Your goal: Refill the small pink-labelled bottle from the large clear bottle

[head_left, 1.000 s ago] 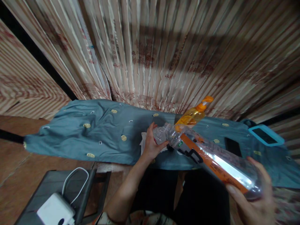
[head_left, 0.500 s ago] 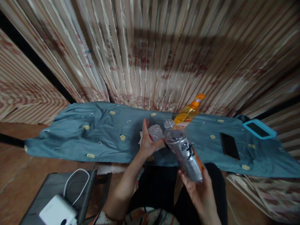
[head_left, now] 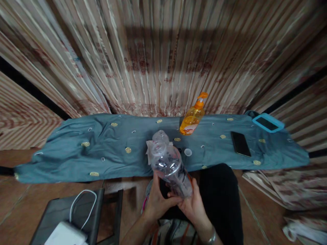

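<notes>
A clear plastic bottle [head_left: 170, 165] with dark print and an orange patch is tilted in front of me, its open neck pointing away over the cloth's near edge. My right hand [head_left: 192, 206] is closed around its bottom end. At its lower left side my left hand [head_left: 157, 200] grips it too, thumb across near the base. Just behind the bottle's neck stands another clear plastic container [head_left: 160, 135], partly hidden, by a crumpled white paper [head_left: 148, 151]. A small round whitish cap [head_left: 188, 152] lies on the cloth to the right.
A blue-grey patterned cloth [head_left: 68, 146] covers the long narrow table. On it stand an orange pump bottle [head_left: 190, 119], a black phone [head_left: 240, 143] and a blue-framed device [head_left: 268, 122]. At lower left, a dark stool [head_left: 58, 209] carries a white power bank [head_left: 65, 234] with a cable.
My left hand has left the clear container on the table and come back onto the bottle. The bottle has shifted left and turned in my hands. The view has moved slightly.
</notes>
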`<control>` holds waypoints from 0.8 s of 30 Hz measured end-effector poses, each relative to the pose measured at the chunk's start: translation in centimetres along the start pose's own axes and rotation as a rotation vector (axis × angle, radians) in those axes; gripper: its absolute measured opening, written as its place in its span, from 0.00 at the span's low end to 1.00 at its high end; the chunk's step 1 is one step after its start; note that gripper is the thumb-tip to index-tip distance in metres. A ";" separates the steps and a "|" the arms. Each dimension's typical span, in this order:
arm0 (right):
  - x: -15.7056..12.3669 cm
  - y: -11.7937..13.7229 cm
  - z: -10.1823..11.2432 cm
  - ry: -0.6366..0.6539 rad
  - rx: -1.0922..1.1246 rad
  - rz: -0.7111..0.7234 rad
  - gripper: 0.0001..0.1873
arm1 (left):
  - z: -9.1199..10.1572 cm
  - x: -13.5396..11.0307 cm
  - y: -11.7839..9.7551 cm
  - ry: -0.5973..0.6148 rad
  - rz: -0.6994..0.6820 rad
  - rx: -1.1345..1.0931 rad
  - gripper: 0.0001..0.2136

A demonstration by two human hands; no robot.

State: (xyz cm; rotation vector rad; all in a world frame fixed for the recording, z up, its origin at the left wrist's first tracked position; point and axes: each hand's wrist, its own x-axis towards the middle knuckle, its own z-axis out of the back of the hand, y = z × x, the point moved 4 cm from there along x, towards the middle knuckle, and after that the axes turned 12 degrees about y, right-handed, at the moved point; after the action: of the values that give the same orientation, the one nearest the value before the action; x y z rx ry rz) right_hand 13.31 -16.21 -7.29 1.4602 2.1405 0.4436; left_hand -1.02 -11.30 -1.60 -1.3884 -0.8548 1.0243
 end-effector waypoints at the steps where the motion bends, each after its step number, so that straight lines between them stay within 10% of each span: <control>1: 0.4 -0.5 -0.1 0.010 -0.023 0.001 0.38 | -0.5 -0.2 0.5 0.020 0.100 -0.026 0.40; 8: 0.7 -0.2 0.8 -0.027 -0.406 0.009 0.31 | 0.3 0.4 0.4 -0.156 0.191 -0.082 0.26; 15: -0.2 9.0 4.5 -0.436 -1.132 0.220 0.27 | 1.6 -0.2 1.0 -0.110 0.047 0.190 0.20; 24: 8.4 16.0 5.2 -0.446 -1.742 0.218 0.25 | 1.3 0.5 2.8 -0.052 0.037 0.226 0.37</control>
State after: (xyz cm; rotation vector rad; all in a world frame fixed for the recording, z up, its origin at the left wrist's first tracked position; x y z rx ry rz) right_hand 26.01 -2.55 -4.92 0.5481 0.5848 1.3737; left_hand -2.20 -10.60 -4.41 -1.1947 -0.7290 1.1523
